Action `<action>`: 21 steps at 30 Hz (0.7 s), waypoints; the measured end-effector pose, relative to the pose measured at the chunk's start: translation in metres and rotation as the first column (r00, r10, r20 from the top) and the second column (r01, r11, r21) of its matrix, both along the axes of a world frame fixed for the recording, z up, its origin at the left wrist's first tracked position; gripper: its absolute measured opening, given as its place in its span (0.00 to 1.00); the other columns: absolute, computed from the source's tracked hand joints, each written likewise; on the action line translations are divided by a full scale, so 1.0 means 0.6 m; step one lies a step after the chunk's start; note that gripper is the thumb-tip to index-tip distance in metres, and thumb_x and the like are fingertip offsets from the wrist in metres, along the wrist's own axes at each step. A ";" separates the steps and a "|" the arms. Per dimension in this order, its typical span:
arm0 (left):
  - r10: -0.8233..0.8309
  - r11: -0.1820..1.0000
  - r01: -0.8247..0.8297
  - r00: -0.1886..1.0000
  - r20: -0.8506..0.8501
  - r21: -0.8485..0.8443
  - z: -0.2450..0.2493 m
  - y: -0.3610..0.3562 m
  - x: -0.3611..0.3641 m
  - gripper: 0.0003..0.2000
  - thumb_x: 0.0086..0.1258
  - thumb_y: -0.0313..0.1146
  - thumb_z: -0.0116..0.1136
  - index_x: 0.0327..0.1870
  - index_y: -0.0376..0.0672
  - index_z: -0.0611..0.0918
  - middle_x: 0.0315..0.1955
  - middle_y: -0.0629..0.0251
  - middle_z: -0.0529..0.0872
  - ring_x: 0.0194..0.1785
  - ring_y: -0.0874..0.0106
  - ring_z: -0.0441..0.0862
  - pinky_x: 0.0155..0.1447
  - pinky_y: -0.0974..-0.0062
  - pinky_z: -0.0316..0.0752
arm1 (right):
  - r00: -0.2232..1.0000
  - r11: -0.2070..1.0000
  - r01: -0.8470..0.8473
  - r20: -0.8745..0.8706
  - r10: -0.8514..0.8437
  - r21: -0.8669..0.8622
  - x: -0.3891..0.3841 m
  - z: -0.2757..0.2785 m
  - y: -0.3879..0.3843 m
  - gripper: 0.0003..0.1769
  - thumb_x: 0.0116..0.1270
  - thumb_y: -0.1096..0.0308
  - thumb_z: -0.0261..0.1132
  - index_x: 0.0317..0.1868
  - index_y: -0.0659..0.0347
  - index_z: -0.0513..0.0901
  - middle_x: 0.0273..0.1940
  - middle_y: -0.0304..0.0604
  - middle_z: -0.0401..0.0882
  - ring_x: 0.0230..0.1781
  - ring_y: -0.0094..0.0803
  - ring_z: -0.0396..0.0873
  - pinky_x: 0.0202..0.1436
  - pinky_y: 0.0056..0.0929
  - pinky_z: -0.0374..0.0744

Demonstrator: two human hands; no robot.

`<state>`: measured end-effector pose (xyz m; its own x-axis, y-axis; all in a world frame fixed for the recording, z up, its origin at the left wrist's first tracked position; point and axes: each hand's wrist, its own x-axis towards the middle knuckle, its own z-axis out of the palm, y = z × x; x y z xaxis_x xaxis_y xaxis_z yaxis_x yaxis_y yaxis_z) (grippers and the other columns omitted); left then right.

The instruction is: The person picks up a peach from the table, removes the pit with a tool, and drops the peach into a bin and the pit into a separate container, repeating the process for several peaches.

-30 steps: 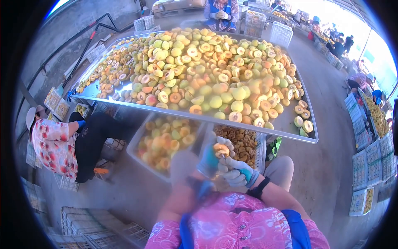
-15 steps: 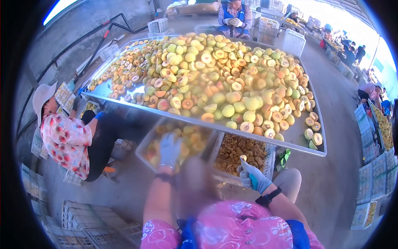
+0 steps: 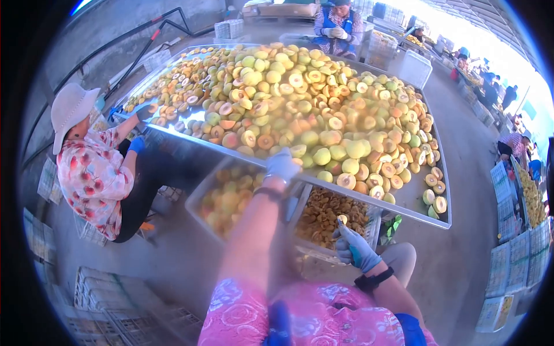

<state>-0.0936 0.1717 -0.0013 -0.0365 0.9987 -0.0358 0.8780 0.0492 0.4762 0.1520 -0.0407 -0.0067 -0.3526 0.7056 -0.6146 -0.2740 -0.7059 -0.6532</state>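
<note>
My left hand (image 3: 282, 165), in a pale grey glove, reaches over the near rim of the metal table (image 3: 242, 154), beside the heaped peaches (image 3: 323, 155). Its fingers are blurred, and whether they hold a fruit is not clear. Many peaches are cut in half, with the pit or hollow showing. My right hand (image 3: 353, 249), also gloved, is closed around a small tool (image 3: 341, 221) with a pale rounded tip. It hovers above the front right of a crate of brown pits (image 3: 332, 212). Left of that crate stands another crate with yellow-green peaches (image 3: 228, 193).
A person in a floral shirt and hat (image 3: 92, 167) sits at the left end of the table. Another person (image 3: 337, 29) works across it. Stacked white crates (image 3: 118, 294) stand at lower left, more crates (image 3: 508, 259) on the right.
My left hand has moved up and right from the peach crate to the table rim. My right hand stays nearly in place with the tool. The person at left has reached toward the table.
</note>
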 end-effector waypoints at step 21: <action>0.116 0.980 0.196 -0.515 0.849 -0.015 -0.047 -0.223 0.158 0.17 0.71 0.36 0.52 0.57 0.38 0.73 0.47 0.57 0.79 0.51 0.63 0.79 0.60 0.62 0.76 | 0.970 0.935 0.097 0.180 -0.166 0.341 -0.026 0.036 0.018 0.18 0.77 0.47 0.50 0.43 0.54 0.71 0.21 0.31 0.64 0.09 0.20 0.59 0.09 0.22 0.62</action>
